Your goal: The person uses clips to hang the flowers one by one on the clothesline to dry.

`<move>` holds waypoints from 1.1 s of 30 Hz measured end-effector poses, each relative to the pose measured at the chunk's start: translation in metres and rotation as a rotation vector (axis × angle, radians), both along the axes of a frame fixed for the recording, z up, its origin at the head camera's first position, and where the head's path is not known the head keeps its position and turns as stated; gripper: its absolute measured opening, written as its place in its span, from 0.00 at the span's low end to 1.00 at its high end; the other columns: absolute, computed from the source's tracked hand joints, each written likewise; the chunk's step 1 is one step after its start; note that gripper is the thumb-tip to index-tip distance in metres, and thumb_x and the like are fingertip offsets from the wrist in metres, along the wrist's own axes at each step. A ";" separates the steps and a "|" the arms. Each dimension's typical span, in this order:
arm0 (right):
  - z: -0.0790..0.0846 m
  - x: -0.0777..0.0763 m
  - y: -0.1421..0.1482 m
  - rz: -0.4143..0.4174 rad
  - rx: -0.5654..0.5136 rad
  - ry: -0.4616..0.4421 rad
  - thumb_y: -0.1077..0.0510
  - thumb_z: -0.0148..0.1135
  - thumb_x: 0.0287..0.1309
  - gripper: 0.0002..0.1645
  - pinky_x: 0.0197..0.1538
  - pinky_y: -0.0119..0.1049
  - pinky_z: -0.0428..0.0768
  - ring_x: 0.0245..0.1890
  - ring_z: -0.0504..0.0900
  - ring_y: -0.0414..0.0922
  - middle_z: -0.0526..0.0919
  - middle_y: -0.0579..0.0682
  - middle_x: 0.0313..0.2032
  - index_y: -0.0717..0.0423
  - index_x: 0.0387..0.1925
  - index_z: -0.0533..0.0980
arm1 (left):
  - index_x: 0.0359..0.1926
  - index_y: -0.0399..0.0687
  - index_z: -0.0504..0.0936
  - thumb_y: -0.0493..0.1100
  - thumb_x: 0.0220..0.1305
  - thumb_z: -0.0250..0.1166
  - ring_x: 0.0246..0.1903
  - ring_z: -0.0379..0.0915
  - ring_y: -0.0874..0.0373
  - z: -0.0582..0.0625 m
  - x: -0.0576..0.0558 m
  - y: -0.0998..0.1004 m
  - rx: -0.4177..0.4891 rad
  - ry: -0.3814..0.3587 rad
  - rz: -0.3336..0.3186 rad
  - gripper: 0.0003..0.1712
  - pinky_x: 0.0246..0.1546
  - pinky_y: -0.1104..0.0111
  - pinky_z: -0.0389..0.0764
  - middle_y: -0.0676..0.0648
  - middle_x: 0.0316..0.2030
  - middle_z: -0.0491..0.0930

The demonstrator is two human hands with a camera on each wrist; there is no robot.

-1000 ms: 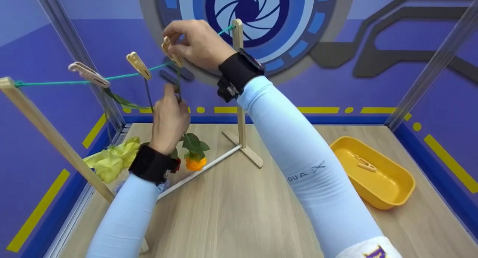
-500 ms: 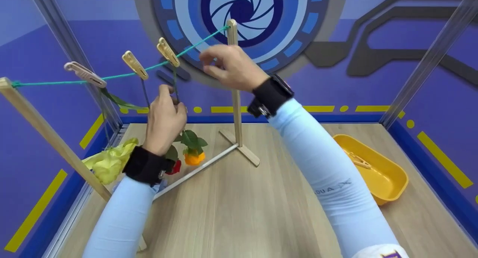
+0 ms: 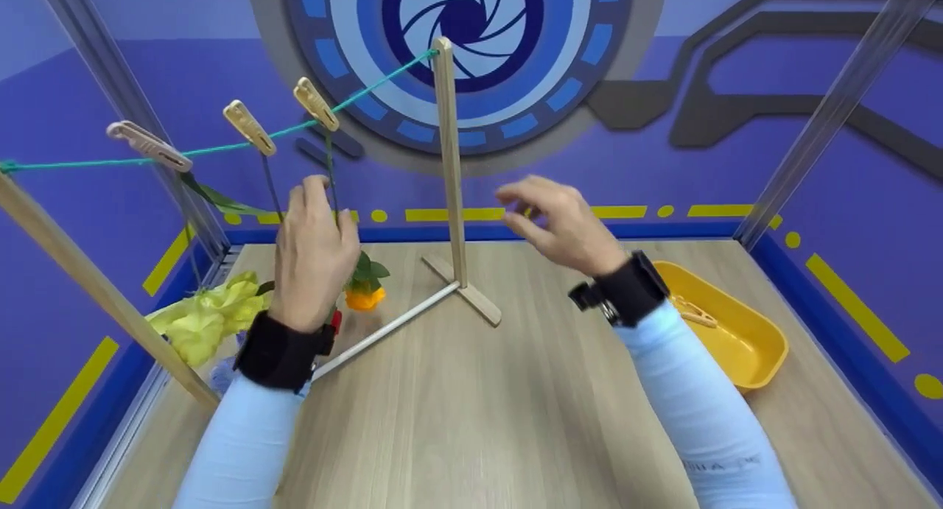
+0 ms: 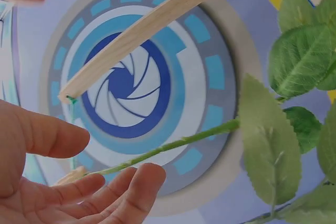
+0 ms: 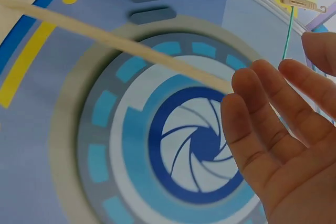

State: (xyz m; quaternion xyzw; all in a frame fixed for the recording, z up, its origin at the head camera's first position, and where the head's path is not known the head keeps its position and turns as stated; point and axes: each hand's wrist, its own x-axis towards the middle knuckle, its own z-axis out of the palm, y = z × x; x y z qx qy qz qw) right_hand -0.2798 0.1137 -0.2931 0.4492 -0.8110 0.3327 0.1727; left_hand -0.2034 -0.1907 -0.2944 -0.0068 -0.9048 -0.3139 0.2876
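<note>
My left hand (image 3: 313, 262) is beside the hanging stem of an orange flower (image 3: 365, 297), fingers loosely bent and apart. In the left wrist view, the green stem (image 4: 173, 144) passes behind those fingers, which grip nothing. A beige clothespin (image 3: 317, 105) clips that stem to the green cord (image 3: 383, 88). Another beige clothespin (image 3: 250, 128) and a pale pinkish one (image 3: 149, 146) hold further stems. A yellow flower (image 3: 210, 317) hangs at left; a red flower (image 3: 336, 322) is mostly hidden by my left wrist. My right hand (image 3: 567, 225) is in the air with relaxed fingers, holding nothing.
Wooden posts (image 3: 448, 155) carry the cord, joined low down by a white rod (image 3: 390, 332). To the right, a yellow tub (image 3: 766, 358) holds a clothespin (image 3: 696, 314). Behind stands a blue patterned wall (image 3: 516, 148).
My right hand has let go of the nearest beige clothespin and moved right and down towards the tub. My left hand has loosened from the stem and dropped slightly. The head view has turned right.
</note>
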 end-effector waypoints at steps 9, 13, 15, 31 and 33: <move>-0.062 0.033 0.052 -0.153 -0.060 0.002 0.62 0.65 0.69 0.17 0.46 0.46 0.84 0.44 0.84 0.51 0.85 0.57 0.51 0.60 0.57 0.81 | 0.64 0.27 0.72 0.36 0.77 0.57 0.48 0.72 0.37 -0.029 0.018 0.011 -0.087 0.094 -0.026 0.21 0.48 0.51 0.75 0.28 0.56 0.74; -0.085 0.044 0.070 -0.221 -0.091 0.013 0.64 0.68 0.66 0.18 0.43 0.45 0.85 0.44 0.85 0.51 0.86 0.56 0.50 0.60 0.57 0.82 | 0.63 0.27 0.74 0.36 0.75 0.60 0.50 0.74 0.36 -0.050 0.026 0.019 -0.088 0.121 -0.046 0.21 0.48 0.50 0.78 0.28 0.55 0.74; -0.096 0.050 0.079 -0.254 -0.108 0.016 0.65 0.69 0.65 0.18 0.41 0.41 0.85 0.43 0.85 0.50 0.86 0.55 0.48 0.59 0.56 0.82 | 0.61 0.27 0.75 0.35 0.74 0.62 0.48 0.74 0.36 -0.062 0.028 0.024 -0.079 0.132 -0.059 0.20 0.47 0.50 0.78 0.29 0.53 0.75; -0.157 0.082 0.118 -0.363 -0.279 -0.060 0.73 0.69 0.60 0.18 0.50 0.20 0.78 0.41 0.84 0.44 0.87 0.53 0.45 0.65 0.52 0.83 | 0.54 0.26 0.80 0.34 0.67 0.69 0.51 0.76 0.37 -0.152 0.035 0.065 -0.001 0.091 -0.070 0.19 0.54 0.48 0.77 0.31 0.52 0.78; -0.161 0.083 0.121 -0.375 -0.270 -0.065 0.73 0.69 0.59 0.18 0.50 0.19 0.77 0.41 0.84 0.46 0.87 0.54 0.45 0.65 0.52 0.82 | 0.55 0.27 0.80 0.34 0.66 0.70 0.51 0.76 0.38 -0.158 0.036 0.070 -0.010 0.082 -0.076 0.19 0.55 0.49 0.77 0.31 0.53 0.78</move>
